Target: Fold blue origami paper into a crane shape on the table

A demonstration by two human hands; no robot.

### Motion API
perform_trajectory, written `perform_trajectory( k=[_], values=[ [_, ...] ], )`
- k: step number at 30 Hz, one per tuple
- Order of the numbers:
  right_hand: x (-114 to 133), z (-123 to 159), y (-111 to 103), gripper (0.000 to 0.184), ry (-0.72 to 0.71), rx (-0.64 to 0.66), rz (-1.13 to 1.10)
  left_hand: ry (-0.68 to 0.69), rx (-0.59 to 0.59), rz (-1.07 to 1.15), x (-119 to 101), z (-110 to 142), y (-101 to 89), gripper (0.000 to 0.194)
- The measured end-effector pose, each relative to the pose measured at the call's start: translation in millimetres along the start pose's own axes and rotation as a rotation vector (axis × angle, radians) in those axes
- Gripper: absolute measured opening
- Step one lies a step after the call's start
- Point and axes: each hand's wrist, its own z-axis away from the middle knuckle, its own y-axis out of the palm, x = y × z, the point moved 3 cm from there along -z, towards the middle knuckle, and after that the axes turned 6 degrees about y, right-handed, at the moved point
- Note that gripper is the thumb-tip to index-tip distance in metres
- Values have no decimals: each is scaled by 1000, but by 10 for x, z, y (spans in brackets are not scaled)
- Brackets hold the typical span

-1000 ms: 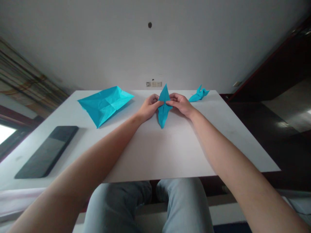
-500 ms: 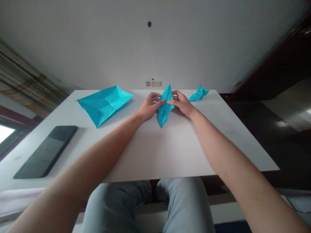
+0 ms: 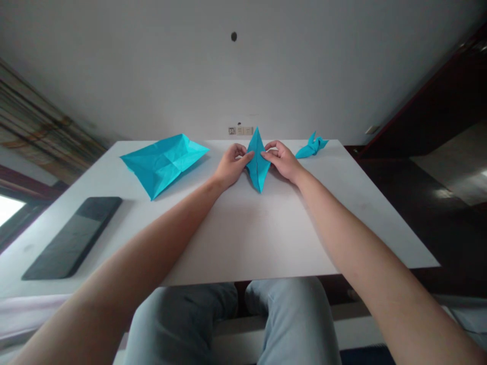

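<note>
A blue origami paper (image 3: 257, 165), folded into a long diamond with a crease down its middle, is held up near the far side of the table. My left hand (image 3: 233, 165) pinches its left edge, thumb on the near face. Its right edge is gripped by my right hand (image 3: 283, 159), with the thumb likewise in front. The fingers behind the paper are partly hidden. Just beyond my right hand lies a small folded blue paper figure (image 3: 311, 147), shaped like a bird.
On the white table (image 3: 243, 238), a creased blue paper sheet (image 3: 163, 165) lies left of my hands. A dark phone-like slab (image 3: 72, 241) rests near the left front. Behind the table's far edge rises a wall with sockets (image 3: 240, 131).
The folded paper has turned from a slant to nearly upright, its top tip shifting left and its lower tip right. Both hands still hold its sides.
</note>
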Motion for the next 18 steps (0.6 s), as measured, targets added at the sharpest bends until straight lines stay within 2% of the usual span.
perform_trajectory(
  k=[5,10,15,18],
  values=[
    [5,2,-37,64,-27,-52,48,21,46,34,-6,10,31,29],
    [25,4,-30,58,-43,-52,53,15,85,45,7,10,28,15],
    [125,56,43,53,-53,-10,40,71,166,2,2,15,13,22],
    [197,103,102,58,-51,42,35,68,181,-16,1,24,5,30]
  ],
)
